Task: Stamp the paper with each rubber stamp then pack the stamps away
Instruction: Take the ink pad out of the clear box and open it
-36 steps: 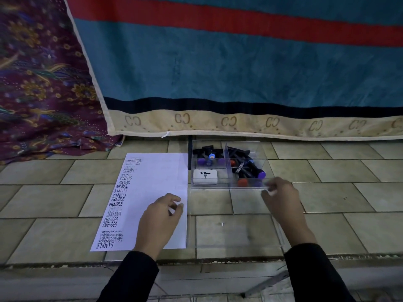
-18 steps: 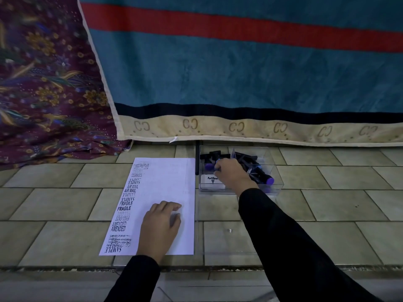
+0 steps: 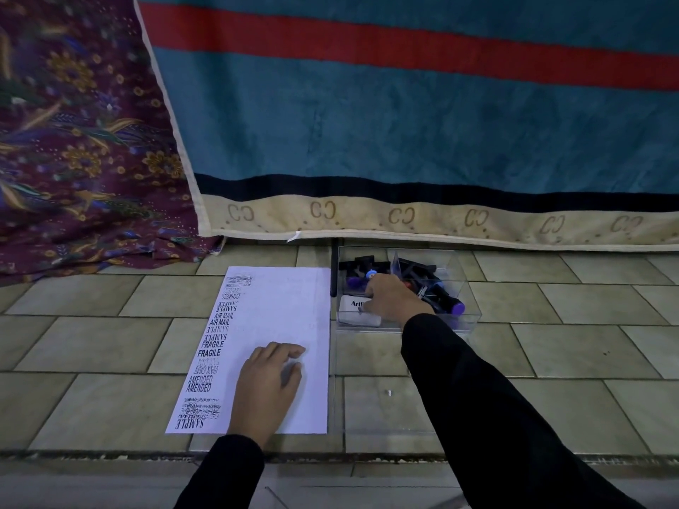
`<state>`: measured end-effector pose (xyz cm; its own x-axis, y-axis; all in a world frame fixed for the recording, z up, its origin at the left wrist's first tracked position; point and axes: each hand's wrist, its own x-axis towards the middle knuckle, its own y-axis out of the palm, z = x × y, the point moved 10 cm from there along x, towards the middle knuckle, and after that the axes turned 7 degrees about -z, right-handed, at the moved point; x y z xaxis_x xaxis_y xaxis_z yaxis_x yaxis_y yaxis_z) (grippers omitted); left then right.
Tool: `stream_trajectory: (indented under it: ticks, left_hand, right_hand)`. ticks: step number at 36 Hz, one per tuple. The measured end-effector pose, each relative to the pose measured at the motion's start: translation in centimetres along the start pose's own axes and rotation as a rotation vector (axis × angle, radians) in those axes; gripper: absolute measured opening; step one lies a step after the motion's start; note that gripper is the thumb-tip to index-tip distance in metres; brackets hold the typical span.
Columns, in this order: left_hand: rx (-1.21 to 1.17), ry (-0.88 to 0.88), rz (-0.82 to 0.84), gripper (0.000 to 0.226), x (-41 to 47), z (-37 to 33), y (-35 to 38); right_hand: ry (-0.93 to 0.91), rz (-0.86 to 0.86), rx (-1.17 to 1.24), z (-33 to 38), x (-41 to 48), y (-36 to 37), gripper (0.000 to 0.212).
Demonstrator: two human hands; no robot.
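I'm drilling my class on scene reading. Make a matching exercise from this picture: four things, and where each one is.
Things:
1. left hand
2. right hand
3. ink pad
4. paper

Places:
A. inside the clear box, left compartment
B. flat on the tiled floor, left of the box
C. resting on the paper
D. reaching into the box

Pairs: 1-C, 2-D, 3-A, 4-B

this looks like a home, with the work done on the ground: a floor of pale green-grey tiles (image 3: 588,306), a teal blanket (image 3: 404,115) with red stripe and cream patterned border hanging down to it, and a purple floral batik cloth (image 3: 73,141) draped beside it.
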<state>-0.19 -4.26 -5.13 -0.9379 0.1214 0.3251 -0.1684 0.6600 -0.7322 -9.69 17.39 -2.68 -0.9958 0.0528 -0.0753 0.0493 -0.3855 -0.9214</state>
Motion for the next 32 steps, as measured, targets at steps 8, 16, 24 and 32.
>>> stream_trajectory:
  ticks: [8, 16, 24, 32]
  left_hand:
    - [-0.076, -0.038, -0.012, 0.02, 0.1, 0.7, 0.2]
    - [-0.131, -0.057, -0.022, 0.022, 0.2, 1.2, 0.4]
    - [-0.126, -0.027, -0.042, 0.024, 0.1, 1.1, 0.3]
    - [-0.115, -0.03, -0.029, 0.023, 0.1, 1.1, 0.3]
  right_hand:
    - [-0.014, -0.097, 0.291, -0.4, -0.5, -1.6, 0.017]
    - [0.085, -0.277, 0.713, -1.6, -3.6, -6.6, 0.016]
    - [0.041, -0.061, 0.636, -2.3, -8.9, -2.7, 0.017]
    - [0.077, -0.108, 0.666, -3.1, -9.1, 1.4, 0.021]
